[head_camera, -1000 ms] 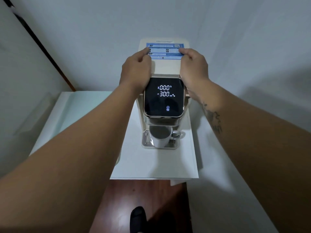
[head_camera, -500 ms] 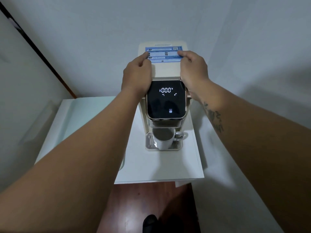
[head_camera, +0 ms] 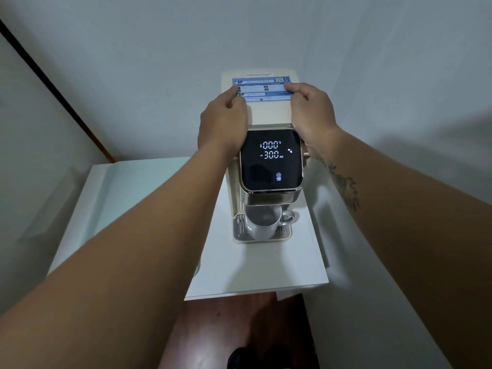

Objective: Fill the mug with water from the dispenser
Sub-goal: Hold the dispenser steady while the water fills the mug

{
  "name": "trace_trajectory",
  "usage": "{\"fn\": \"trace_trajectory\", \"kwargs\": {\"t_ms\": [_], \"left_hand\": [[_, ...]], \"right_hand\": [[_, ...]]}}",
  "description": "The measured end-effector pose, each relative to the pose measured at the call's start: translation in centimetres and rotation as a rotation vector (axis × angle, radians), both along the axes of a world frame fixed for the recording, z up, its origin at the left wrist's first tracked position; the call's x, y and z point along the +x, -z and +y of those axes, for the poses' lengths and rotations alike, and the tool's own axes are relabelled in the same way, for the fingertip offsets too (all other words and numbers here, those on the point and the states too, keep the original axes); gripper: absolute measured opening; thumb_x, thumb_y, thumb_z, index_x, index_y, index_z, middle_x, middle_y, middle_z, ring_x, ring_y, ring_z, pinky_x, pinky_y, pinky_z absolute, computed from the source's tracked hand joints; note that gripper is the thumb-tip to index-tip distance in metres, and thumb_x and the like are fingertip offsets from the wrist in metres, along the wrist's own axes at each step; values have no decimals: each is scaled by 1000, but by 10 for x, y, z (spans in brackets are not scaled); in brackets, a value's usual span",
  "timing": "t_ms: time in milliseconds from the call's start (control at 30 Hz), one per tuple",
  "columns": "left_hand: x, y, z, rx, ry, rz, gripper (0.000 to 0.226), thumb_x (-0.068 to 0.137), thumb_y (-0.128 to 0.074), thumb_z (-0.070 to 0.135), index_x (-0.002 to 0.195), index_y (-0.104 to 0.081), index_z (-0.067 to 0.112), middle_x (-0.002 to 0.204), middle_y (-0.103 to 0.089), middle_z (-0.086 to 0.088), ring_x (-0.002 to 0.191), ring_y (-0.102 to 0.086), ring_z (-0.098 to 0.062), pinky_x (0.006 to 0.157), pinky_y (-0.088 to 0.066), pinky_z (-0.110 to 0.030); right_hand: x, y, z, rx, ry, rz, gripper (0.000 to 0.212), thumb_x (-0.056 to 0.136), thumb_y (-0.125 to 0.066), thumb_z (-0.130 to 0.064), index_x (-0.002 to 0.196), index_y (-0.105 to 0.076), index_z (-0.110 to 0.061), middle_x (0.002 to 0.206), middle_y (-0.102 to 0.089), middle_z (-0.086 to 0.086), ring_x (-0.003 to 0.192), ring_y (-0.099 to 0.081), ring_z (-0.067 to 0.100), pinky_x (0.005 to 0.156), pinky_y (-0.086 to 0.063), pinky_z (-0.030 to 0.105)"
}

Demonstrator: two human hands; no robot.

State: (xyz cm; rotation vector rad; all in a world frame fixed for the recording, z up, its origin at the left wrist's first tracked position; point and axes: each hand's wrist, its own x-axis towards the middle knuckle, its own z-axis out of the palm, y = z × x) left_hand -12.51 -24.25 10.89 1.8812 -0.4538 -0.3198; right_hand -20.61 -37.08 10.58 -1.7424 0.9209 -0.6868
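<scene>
A cream water dispenser [head_camera: 269, 114] stands on a white table [head_camera: 261, 270] against the wall. Its black touch panel [head_camera: 271, 159] shows "000" and "300 ml" with a start/stop icon. A grey metal mug [head_camera: 262, 222] stands upright on the drip tray [head_camera: 238, 237] under the spout, handle to the right. My left hand [head_camera: 222, 122] grips the dispenser's left side and my right hand [head_camera: 311, 115] grips its right side, fingertips on the blue label [head_camera: 262, 87] on top. Whether there is water in the mug cannot be made out.
White walls close in behind and to the right. A dark door edge [head_camera: 53, 86] runs diagonally at the left. A glass-topped surface [head_camera: 127, 187] extends left of the dispenser. Brown wooden floor [head_camera: 234, 331] and a dark shoe [head_camera: 239, 358] show below the table.
The display showed only partial digits half a second ago and now reads "000" and "300 ml" again. Both hands stay on the dispenser's sides; the view shifted slightly.
</scene>
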Motion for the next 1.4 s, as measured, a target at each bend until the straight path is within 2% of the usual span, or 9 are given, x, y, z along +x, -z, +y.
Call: {"fn": "trace_trajectory", "kwargs": {"t_ms": [100, 233, 367, 600, 833, 1167, 1300, 1400], "left_hand": [[0, 0, 1, 2, 1, 9, 47, 100, -39, 29, 144, -57, 32, 146, -59, 10, 113, -52, -8, 95, -33, -19], [-1, -2, 0, 9, -2, 11, 47, 101, -39, 29, 144, -56, 33, 147, -58, 11, 110, -49, -6, 94, -32, -18], [-1, -2, 1, 8, -3, 14, 47, 101, -39, 30, 144, -56, 33, 147, -58, 10, 111, -51, -7, 95, -33, -19], [-3, -3, 2, 8, -3, 17, 47, 100, -40, 31, 144, -56, 33, 147, -58, 10, 128, -55, -13, 98, -35, -20], [-3, -3, 3, 2, 3, 25, 47, 98, -45, 34, 144, -56, 34, 148, -58, 11, 130, -55, -14, 106, -40, -25], [-3, -3, 3, 5, 4, 10, 47, 99, -44, 33, 144, -56, 33, 148, -58, 11, 130, -55, -13, 106, -40, -24], [-2, -3, 3, 2, 3, 12, 47, 99, -44, 33, 144, -56, 33, 148, -58, 11, 129, -55, -12, 100, -36, -20], [-2, -3, 2, 4, 3, 9, 46, 99, -44, 34, 143, -57, 34, 147, -59, 11, 128, -56, -13, 102, -39, -22]], "right_hand": [[0, 0, 0, 0, 1, 0, 45, 95, -36, -16, 124, -68, -27, 117, -68, -5, 84, -65, 12, 87, -59, 37], [-1, 0, 0, 4, -3, -5, 45, 96, -35, -16, 124, -68, -27, 114, -69, -4, 78, -62, 12, 76, -56, 34], [0, 0, 0, 10, 7, -12, 45, 96, -36, -16, 125, -68, -27, 109, -69, -6, 77, -62, 13, 74, -56, 32], [0, 0, -1, 7, 8, -6, 45, 95, -35, -16, 124, -69, -28, 116, -69, -4, 81, -64, 13, 83, -58, 38], [-1, -2, 2, 11, 5, 8, 45, 95, -36, -18, 124, -68, -27, 122, -68, -3, 97, -69, 17, 94, -58, 41], [-1, -1, 2, 6, 3, 0, 45, 96, -36, -17, 125, -68, -26, 123, -68, -3, 98, -69, 18, 92, -59, 38], [-1, -2, 3, 9, -8, 3, 45, 95, -36, -18, 125, -68, -27, 121, -68, -3, 98, -70, 19, 91, -59, 40], [-2, -3, 3, 12, -5, 8, 45, 95, -36, -19, 124, -69, -28, 120, -69, -3, 97, -70, 20, 92, -59, 42]]}}
